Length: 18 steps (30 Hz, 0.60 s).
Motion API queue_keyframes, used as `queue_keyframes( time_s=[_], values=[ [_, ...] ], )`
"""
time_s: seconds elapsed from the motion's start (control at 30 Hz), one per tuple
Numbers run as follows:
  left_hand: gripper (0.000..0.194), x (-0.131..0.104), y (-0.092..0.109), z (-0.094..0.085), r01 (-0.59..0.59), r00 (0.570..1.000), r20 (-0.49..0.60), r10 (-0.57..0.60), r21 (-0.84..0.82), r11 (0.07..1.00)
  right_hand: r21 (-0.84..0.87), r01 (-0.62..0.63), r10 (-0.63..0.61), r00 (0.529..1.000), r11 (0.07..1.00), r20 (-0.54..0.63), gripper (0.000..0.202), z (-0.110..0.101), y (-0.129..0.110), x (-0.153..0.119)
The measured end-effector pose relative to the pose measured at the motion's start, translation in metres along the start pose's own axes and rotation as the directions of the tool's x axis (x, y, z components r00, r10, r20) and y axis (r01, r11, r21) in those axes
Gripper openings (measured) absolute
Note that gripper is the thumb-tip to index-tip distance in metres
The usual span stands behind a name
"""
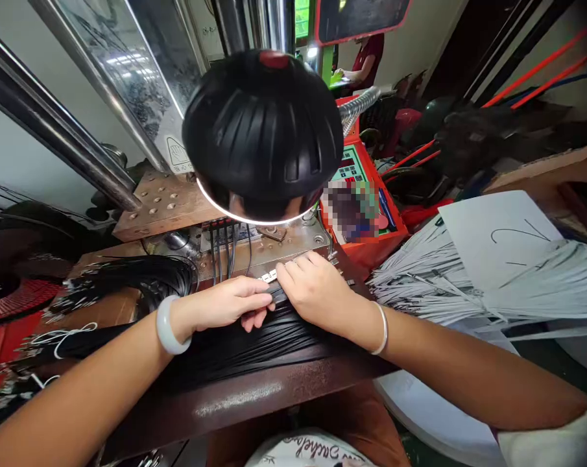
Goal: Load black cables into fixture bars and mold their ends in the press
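Note:
My left hand [239, 299] is closed, thumb and fingers pinched on black cables [274, 293] at the front of the press bed. Beside it, my right hand [315, 288] lies with curled fingers over the right end of a small pale slotted strip [268, 276]. Its thumb side presses on that strip, and its fingertips are partly hidden. Under both hands a wide spread of black cables [259, 344] runs across the dark table [254, 395]. Several black cables [222, 250] reach into the metal press fixture [296, 235] behind the hands.
A black lamp head [264, 130] hangs close above the hands and hides part of the press. Left lies a black cable bundle [142, 275]; right, a white cable bundle [531, 285] under paper. Behind stands a red control box [390, 233]. Another person [368, 61] sits farther back.

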State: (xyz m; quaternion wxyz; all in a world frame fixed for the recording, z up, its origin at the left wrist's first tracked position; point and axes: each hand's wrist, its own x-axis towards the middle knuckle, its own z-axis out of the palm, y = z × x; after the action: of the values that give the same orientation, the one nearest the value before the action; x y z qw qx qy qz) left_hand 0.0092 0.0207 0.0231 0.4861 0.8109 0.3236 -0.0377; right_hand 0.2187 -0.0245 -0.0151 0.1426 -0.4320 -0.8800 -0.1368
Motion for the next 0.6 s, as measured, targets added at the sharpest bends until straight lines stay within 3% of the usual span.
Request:
queue_keyframes(
  time_s=[0.03, 0.07, 0.1, 0.13, 0.2, 0.27, 0.3, 0.33, 0.4, 0.47, 0.5, 0.6],
  values=[
    [0.035, -0.005, -0.007, -0.005, -0.046, 0.988, -0.139, 0.062, 0.115, 0.992, -0.004, -0.037, 0.037, 0.999, 0.999, 0.013, 0.033, 0.000, 0.003, 0.001],
    [0.033, -0.009, -0.014, -0.009, -0.086, 0.943, -0.287, 0.168, 0.278, 0.957, 0.017, -0.065, 0.065, 0.998, 0.998, -0.002, 0.033, 0.000, 0.006, 0.002],
    [0.030, -0.012, -0.020, -0.014, -0.107, 0.863, -0.399, 0.309, 0.454, 0.885, 0.073, -0.070, 0.073, 0.997, 0.995, -0.038, 0.033, 0.001, 0.009, 0.005],
    [0.028, -0.014, -0.025, -0.017, -0.119, 0.769, -0.445, 0.460, 0.606, 0.786, 0.167, -0.046, 0.060, 0.995, 0.985, -0.078, 0.033, 0.003, 0.010, 0.009],
    [0.027, -0.012, -0.027, -0.019, -0.226, 0.621, -0.334, 0.709, 0.790, 0.570, 0.404, 0.096, -0.051, 0.991, 0.910, -0.120, 0.034, 0.008, 0.011, 0.021],
    [0.026, -0.006, -0.020, -0.018, -0.418, 0.546, -0.133, 0.827, 0.812, 0.407, 0.557, 0.194, -0.188, 0.980, 0.808, -0.069, 0.032, 0.014, 0.013, 0.035],
    [0.024, -0.003, -0.016, -0.017, -0.498, 0.516, -0.083, 0.852, 0.781, 0.377, 0.580, 0.186, -0.217, 0.976, 0.793, -0.016, 0.030, 0.017, 0.015, 0.041],
    [0.022, -0.001, -0.011, -0.016, -0.541, 0.507, -0.094, 0.857, 0.739, 0.401, 0.573, 0.146, -0.204, 0.978, 0.806, 0.037, 0.028, 0.019, 0.019, 0.045],
    [0.018, 0.000, -0.006, -0.016, -0.517, 0.537, -0.311, 0.784, 0.613, 0.598, 0.512, 0.020, -0.115, 0.982, 0.858, 0.153, 0.032, 0.025, 0.030, 0.047],
    [0.016, -0.003, -0.008, -0.018, -0.418, 0.554, -0.602, 0.575, 0.396, 0.818, 0.450, -0.080, -0.052, 0.960, 0.890, 0.273, 0.033, 0.029, 0.040, 0.041],
    [0.017, -0.004, -0.011, -0.018, -0.360, 0.557, -0.695, 0.454, 0.291, 0.886, 0.427, -0.107, -0.042, 0.945, 0.898, 0.325, 0.030, 0.031, 0.041, 0.036],
    [0.022, -0.002, -0.021, -0.016, -0.224, 0.582, -0.769, 0.266, 0.164, 0.961, 0.428, -0.114, -0.049, 0.936, 0.897, 0.350, 0.022, 0.031, 0.033, 0.022]
  ],
)
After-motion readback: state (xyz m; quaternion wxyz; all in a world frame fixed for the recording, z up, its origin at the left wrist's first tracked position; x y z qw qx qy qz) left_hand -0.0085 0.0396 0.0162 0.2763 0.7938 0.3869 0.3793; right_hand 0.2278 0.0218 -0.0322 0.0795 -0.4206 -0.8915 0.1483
